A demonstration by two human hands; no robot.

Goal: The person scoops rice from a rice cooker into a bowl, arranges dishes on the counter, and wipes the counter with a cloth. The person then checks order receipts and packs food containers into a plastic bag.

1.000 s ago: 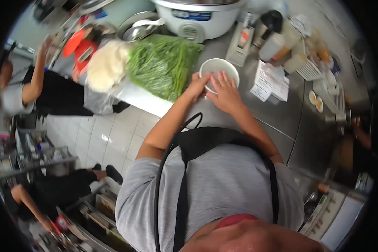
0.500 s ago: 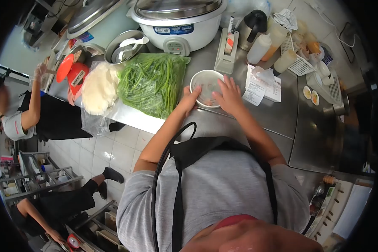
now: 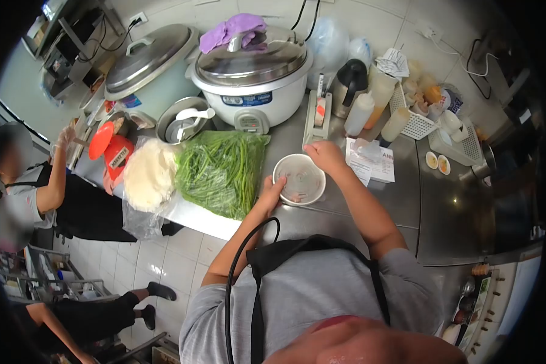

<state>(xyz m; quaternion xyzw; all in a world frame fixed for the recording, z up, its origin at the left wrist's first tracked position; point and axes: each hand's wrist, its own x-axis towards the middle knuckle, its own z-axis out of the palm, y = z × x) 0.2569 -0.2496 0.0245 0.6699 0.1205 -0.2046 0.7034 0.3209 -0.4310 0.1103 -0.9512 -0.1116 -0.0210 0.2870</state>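
A round, white-rimmed bowl with a clear lid (image 3: 298, 179) stands on the steel counter in front of me. My left hand (image 3: 273, 193) is wrapped round its left side, thumb on the rim. My right hand (image 3: 327, 158) is closed just above the bowl's upper right rim, fingertips pinched at the near end of a light grey tape dispenser (image 3: 316, 124). Whatever lies between those fingertips is too small to make out. A marker stands at the dispenser's far end. Left of the bowl lies a clear plastic bag of long green beans (image 3: 221, 173).
A white rice cooker (image 3: 249, 100) stands behind the beans, a metal pot (image 3: 179, 121) beside it. Squeeze bottles (image 3: 359, 115), a flask (image 3: 349, 88) and a white box with receipts (image 3: 379, 161) are at right. At left, a co-worker (image 3: 48, 182) reaches over the counter.
My right hand has left the bowl's lid and gone up to the tape dispenser, closing its fingers. My left hand stays on the bowl. The camera view has tilted up.
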